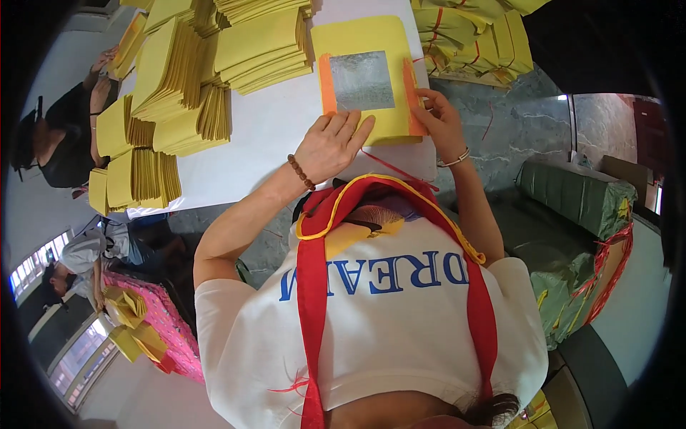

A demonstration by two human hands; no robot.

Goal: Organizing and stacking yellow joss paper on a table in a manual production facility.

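Observation:
A yellow paper stack (355,41) lies on the white table in front of me. A silver-grey square (362,81) sits in its middle, with an orange strip (326,84) down the left side and another orange strip (410,86) down the right. My left hand (332,145) rests on the stack's near left corner, fingers stretched out flat. At the right edge, the curled fingers and thumb of my right hand (439,121) close on the right orange strip. The undersides of my right fingertips are partly hidden.
Folded yellow paper bundles (168,71) crowd the white table's (268,136) left and far sides. More yellow bundles, tied in red (479,43), lie at far right. A green wrapped bale (572,196) stands right of me. Two people (68,136) work at the left, one by a pink-covered surface (168,314).

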